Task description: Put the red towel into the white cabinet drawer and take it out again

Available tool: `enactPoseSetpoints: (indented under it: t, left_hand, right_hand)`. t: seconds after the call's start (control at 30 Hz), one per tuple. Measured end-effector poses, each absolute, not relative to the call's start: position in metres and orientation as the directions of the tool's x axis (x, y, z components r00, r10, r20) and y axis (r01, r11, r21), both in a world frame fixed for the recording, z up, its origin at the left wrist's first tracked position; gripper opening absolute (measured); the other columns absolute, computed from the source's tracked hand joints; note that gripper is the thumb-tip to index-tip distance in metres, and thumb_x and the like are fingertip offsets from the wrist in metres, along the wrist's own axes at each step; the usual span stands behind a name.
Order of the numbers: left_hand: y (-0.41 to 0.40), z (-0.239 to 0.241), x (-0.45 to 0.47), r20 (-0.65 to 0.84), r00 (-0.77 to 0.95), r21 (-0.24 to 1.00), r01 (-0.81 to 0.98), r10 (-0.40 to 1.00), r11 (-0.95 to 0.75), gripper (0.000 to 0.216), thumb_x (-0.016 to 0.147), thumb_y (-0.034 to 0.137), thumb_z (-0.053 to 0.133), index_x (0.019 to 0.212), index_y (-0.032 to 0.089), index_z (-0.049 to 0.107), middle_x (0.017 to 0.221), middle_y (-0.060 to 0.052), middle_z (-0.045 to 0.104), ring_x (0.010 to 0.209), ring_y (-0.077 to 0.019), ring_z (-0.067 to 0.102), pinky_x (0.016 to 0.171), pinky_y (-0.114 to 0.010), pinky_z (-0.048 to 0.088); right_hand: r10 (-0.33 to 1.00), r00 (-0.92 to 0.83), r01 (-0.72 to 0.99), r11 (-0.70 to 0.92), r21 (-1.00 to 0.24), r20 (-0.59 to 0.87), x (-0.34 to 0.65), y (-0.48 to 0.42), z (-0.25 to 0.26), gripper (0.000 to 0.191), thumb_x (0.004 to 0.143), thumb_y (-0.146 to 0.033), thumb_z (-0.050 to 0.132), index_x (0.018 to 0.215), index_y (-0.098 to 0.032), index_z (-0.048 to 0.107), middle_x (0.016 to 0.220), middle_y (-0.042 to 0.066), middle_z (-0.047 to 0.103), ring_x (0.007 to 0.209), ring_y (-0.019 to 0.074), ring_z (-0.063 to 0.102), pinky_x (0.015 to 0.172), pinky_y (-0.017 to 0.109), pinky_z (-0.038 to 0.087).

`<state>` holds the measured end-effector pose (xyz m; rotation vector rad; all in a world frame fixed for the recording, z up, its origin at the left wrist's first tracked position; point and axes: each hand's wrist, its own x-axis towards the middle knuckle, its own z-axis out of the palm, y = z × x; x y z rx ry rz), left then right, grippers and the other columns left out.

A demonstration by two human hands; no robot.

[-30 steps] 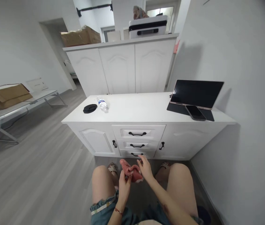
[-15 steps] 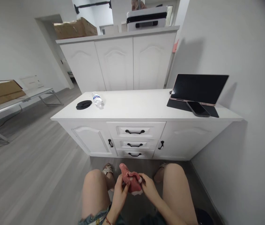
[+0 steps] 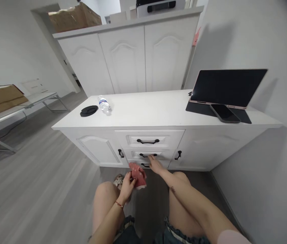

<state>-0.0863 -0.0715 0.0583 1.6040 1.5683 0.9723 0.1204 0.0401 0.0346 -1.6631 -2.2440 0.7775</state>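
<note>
A small red cloth item with a whitish edge [image 3: 138, 174] hangs crumpled in front of the lower drawers. My left hand [image 3: 127, 185] pinches its left side between thumb and fingers; folds hide its exact kind. My right hand [image 3: 156, 165] reaches forward with fingers stretched out, their tips at the right part of the black middle drawer handle [image 3: 145, 155]. Whether the fingertips hook behind that handle cannot be made out. All three drawers of the white cabinet [image 3: 103, 127] are closed. Just below the right fingers is the bottom drawer handle [image 3: 145, 165], partly covered.
On the cabinet top are a clear water bottle [image 3: 104, 104], a flat black object [image 3: 89, 110], a dark-screened tablet [image 3: 228, 87] and a phone [image 3: 224, 113]. My knees flank my arms. A wall [image 3: 280, 162] bounds the right side. Cardboard boxes stand farther off.
My right hand has let go of the red cloth and moved forward to the middle drawer handle. My left hand has carried the cloth slightly forward and left. The view has tilted down.
</note>
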Motion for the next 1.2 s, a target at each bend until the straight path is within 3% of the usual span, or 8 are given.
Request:
enactPoseSetpoints:
  t: [0.3,0.5,0.63,0.77,1.03,1.2]
  left_hand:
    - [-0.077,0.056,-0.082,0.063,-0.077,0.896,0.443,0.995,-0.022,0.022,0.084,0.038,0.05,0.089,0.018,0.059,0.09,-0.006,0.061,0.086,-0.021,0.057,0.083,-0.035,0.044]
    - [-0.076,0.052,-0.083,0.056,-0.269,0.907,0.415,0.961,0.064,0.03,0.083,0.047,0.05,0.08,0.018,0.055,0.079,-0.004,0.06,0.077,-0.0203,0.056,0.076,-0.034,0.045]
    - [-0.077,0.053,-0.082,0.101,-0.332,0.894,0.444,0.938,0.061,0.028,0.086,0.046,0.047,0.086,0.019,0.052,0.083,-0.004,0.058,0.081,-0.0205,0.055,0.078,-0.034,0.045]
    - [-0.082,0.063,-0.082,0.191,-0.272,0.853,0.522,0.943,-0.023,0.025,0.09,0.041,0.042,0.099,0.019,0.051,0.094,-0.005,0.056,0.089,-0.02,0.055,0.083,-0.035,0.045]
    - [-0.092,0.078,-0.083,0.362,-0.069,0.681,0.701,0.93,-0.213,0.027,0.091,0.031,0.042,0.112,0.019,0.053,0.121,-0.012,0.051,0.116,-0.0236,0.049,0.1,-0.043,0.039]
    - [-0.089,0.082,-0.073,0.399,0.01,0.544,0.803,0.917,-0.246,0.028,0.09,0.029,0.046,0.112,0.021,0.06,0.119,-0.013,0.054,0.115,-0.0268,0.047,0.098,-0.045,0.038]
  right_hand:
    - [0.968,-0.215,0.833,0.113,-0.542,-0.13,0.109,0.049,0.019,0.058,0.077,-0.003,0.049,0.133,-0.016,0.042,0.143,0.014,0.036,0.107,0.021,0.058,0.087,0.029,0.043]
    - [0.978,-0.161,0.834,0.062,-0.548,-0.135,0.101,0.037,0.016,0.047,0.079,-0.006,0.05,0.126,-0.014,0.049,0.137,0.015,0.043,0.11,0.0211,0.055,0.089,0.029,0.042]
    - [0.986,-0.116,0.836,0.032,-0.548,-0.12,0.095,0.012,0.014,0.037,0.084,-0.011,0.048,0.121,-0.014,0.053,0.131,0.014,0.048,0.103,0.0209,0.058,0.085,0.029,0.043]
    - [0.984,-0.144,0.825,0.059,-0.562,-0.108,0.101,-0.009,0.019,0.027,0.088,-0.02,0.046,0.11,-0.016,0.062,0.119,0.011,0.058,0.097,0.0208,0.061,0.082,0.028,0.044]
    - [0.957,-0.28,0.764,0.178,-0.62,-0.07,0.119,-0.039,0.021,0.026,0.09,-0.023,0.047,0.104,-0.021,0.068,0.107,0.007,0.065,0.094,0.019,0.063,0.085,0.027,0.044]
    - [0.956,-0.282,0.743,0.167,-0.648,-0.077,0.116,-0.056,0.019,0.027,0.089,-0.022,0.047,0.104,-0.021,0.069,0.105,0.008,0.066,0.092,0.0204,0.064,0.084,0.03,0.045]
